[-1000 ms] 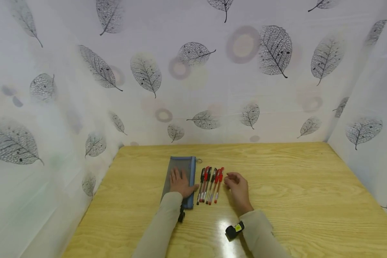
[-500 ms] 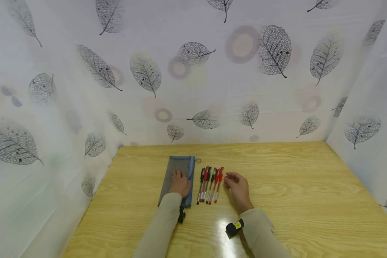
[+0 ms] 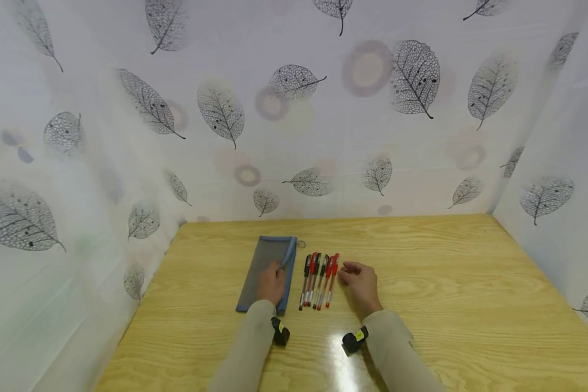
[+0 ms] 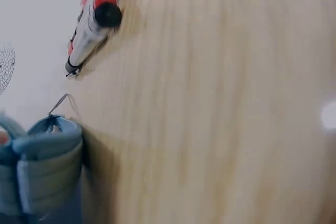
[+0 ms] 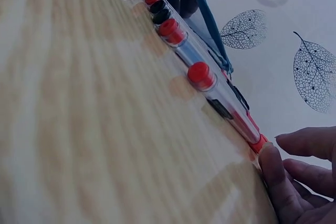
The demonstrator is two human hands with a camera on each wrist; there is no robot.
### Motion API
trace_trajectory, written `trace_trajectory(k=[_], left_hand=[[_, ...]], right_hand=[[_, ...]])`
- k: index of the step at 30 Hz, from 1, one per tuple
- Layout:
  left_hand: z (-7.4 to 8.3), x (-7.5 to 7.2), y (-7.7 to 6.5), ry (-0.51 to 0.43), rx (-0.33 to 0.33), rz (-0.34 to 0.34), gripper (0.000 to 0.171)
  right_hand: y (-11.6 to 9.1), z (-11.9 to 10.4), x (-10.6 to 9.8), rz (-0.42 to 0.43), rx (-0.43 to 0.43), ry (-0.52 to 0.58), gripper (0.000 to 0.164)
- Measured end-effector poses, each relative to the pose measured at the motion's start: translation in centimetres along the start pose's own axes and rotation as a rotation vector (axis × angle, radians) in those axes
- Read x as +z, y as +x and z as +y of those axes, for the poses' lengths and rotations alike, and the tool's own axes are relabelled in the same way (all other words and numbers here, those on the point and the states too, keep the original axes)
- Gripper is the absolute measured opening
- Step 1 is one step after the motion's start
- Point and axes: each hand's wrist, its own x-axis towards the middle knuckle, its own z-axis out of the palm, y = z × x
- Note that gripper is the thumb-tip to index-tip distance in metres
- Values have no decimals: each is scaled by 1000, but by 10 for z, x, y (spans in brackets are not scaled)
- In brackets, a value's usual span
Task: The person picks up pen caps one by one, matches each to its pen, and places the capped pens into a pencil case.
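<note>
A grey mesh zip pouch (image 3: 256, 272) with blue edging lies on the table. My left hand (image 3: 271, 284) pinches its blue zip edge, which is pulled up off the lower layer. In the left wrist view the pouch (image 4: 50, 177) bulges open at this edge, a ring pull at its far end. Several gel pens (image 3: 318, 280) with red or black caps lie side by side to the right of the pouch. Just right of the row, my right hand (image 3: 363, 286) rests with fingers loosely bent. In the right wrist view, its fingertips are right at the cap of the nearest red pen (image 5: 227, 103).
The wood-grain table (image 3: 446, 283) reaches back to a pale leaf-print curtain (image 3: 343, 136), which also hangs along both sides. Black wrist cameras sit on the left cuff (image 3: 280, 332) and right cuff (image 3: 355, 341).
My left hand has gone from lying flat on the pouch to pinching its zip edge and raising it. The pouch has turned slightly. The right hand and the pens have stayed put.
</note>
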Motion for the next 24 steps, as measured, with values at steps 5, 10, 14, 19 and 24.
trace_trajectory(k=[5,10,14,19,24], left_hand=[[0,2,-2,-134,-104,121,30],[-4,4,-5,-222,-142,183,28],[-4,3,-7,-275,-161,218,27],[-2,1,-8,-303,-176,240,26],[0,0,-9,-313,-184,242,26]], right_hand=[[3,2,2,2,-3,-26,26],[6,5,5,5,-11,-50,24],[7,4,7,5,-6,-58,23],[6,1,9,6,20,-37,25],[5,-2,10,-22,34,39,25]])
